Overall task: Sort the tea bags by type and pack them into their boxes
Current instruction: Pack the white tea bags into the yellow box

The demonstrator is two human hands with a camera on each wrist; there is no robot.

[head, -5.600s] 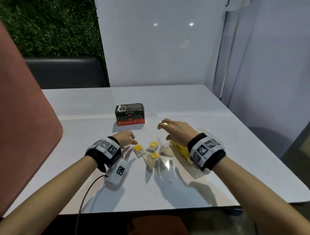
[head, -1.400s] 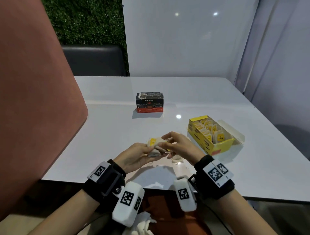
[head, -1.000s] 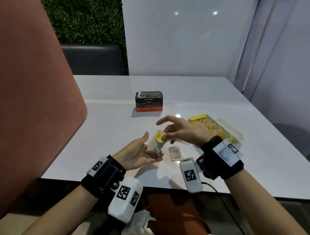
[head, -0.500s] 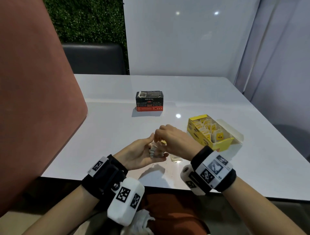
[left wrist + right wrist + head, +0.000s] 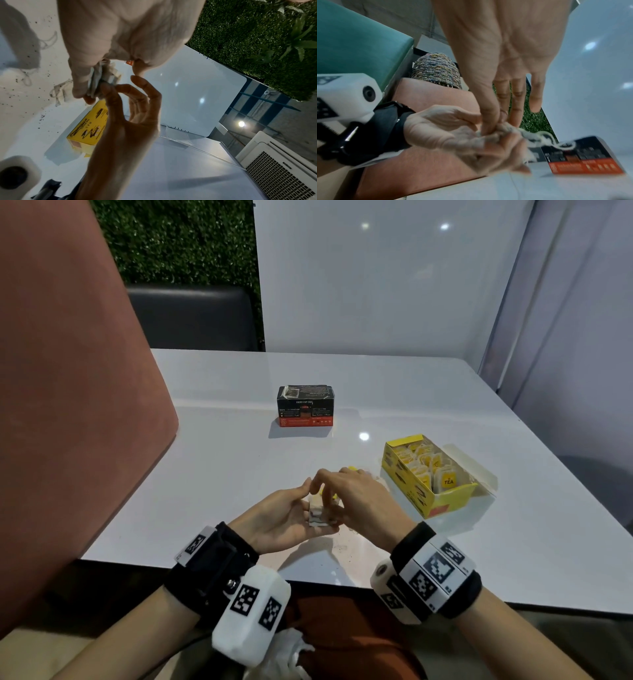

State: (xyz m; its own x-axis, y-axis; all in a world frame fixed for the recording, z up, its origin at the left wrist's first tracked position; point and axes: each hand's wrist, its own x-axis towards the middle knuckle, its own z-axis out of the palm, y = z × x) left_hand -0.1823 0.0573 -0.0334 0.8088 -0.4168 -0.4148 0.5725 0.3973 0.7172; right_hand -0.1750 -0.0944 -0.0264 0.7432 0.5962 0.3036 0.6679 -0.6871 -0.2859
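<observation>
My left hand (image 5: 310, 501) lies palm up just above the table's near edge and holds a small stack of tea bags (image 5: 318, 517) between thumb and curled fingers. My right hand (image 5: 330, 505) reaches over from the right and pinches the top of that stack (image 5: 489, 129) with thumb and forefinger. The open yellow box (image 5: 428, 477) stands to the right, filled with yellow-tagged bags. Further back, in the middle of the table, the black and red box (image 5: 305, 406) is closed. One loose tea bag (image 5: 61, 92) with its string lies on the table under my hands.
The white table (image 5: 212, 474) carries scattered tea dust near the front edge. A tall pink chair back (image 5: 68, 405) rises at the left, and a dark seat (image 5: 191, 316) stands behind the table. White panels close off the back and right.
A second ago my right hand held a yellow-tagged bag up beside the left palm. It has come down onto the stack, and both hands now stay together. Earlier the bags lay loose on the table.
</observation>
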